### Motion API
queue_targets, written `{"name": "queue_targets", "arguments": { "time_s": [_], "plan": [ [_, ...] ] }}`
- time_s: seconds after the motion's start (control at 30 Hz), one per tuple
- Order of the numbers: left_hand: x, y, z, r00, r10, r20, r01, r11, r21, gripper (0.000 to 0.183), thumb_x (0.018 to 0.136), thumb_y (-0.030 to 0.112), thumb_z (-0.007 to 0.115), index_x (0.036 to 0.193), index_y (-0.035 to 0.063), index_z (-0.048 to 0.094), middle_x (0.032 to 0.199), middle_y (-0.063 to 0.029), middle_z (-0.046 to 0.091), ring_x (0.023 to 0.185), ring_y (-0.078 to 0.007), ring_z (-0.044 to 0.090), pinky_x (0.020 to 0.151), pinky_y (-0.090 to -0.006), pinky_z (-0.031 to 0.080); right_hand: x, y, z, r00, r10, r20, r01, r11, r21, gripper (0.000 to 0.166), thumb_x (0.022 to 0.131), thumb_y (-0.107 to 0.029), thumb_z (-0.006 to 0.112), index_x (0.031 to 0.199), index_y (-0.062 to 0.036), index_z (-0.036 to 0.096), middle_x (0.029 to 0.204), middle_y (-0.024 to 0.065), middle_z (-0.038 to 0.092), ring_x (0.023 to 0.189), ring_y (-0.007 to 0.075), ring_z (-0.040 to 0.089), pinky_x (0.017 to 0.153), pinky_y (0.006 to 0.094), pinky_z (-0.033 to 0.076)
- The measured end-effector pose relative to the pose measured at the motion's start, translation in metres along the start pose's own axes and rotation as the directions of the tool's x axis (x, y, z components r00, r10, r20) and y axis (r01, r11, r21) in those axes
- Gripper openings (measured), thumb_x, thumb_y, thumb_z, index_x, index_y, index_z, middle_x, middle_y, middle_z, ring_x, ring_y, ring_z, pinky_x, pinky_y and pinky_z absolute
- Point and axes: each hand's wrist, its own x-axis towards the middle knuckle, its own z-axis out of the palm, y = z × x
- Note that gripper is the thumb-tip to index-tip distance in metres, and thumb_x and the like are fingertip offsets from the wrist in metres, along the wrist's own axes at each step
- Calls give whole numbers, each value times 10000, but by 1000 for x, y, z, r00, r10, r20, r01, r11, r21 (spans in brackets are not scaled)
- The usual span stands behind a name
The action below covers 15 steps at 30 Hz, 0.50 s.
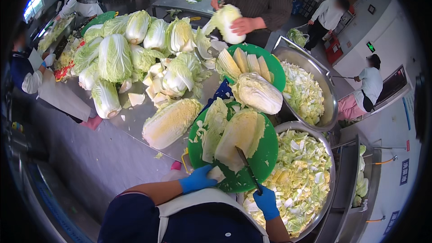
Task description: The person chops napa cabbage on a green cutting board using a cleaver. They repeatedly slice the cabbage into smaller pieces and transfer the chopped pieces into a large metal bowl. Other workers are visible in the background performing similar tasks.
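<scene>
My left hand (197,179), in a blue glove, holds a pale chunk of napa cabbage (216,174) at the near edge of a round green cutting board (266,162). My right hand (266,202), also gloved in blue, grips the handle of a kitchen knife (248,168). Its dark blade reaches over the board, with the tip at the near end of a cut napa cabbage piece (241,131). Left of that piece lies another pale green cabbage section (214,128). Small scraps are scattered over the board.
Whole cabbages (115,58) are heaped on the metal table (131,125). One steel basin (332,162) of chopped cabbage stands to my right, another (329,84) beyond it. Opposite, a person's hand (244,26) holds a cabbage near a second green board (278,77). Other people work around the room.
</scene>
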Motion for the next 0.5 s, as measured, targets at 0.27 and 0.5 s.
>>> {"name": "queue_targets", "arguments": {
  "time_s": [0.27,0.5],
  "plan": [
    [35,3,-263,685,41,-727,214,943,255,497,700,228,729,1064,-38,520,1072,-203,571,949,-291,580,796,-363,460,-25,18,39,976,216,-41,-171,864,474,291,752,-105,609,1020,4,636,577,34,554,514,78,528,462,269,426],
    [81,33,-232,769,359,-529,-136,900,414,425,821,196,649,1168,8,492,1104,-137,560,990,-235,546,850,-335,429,-22,-45,43,869,483,-108,-266,640,720,104,792,-86,574,803,16,561,585,30,517,477,103,496,440,262,457]
  ]
}}
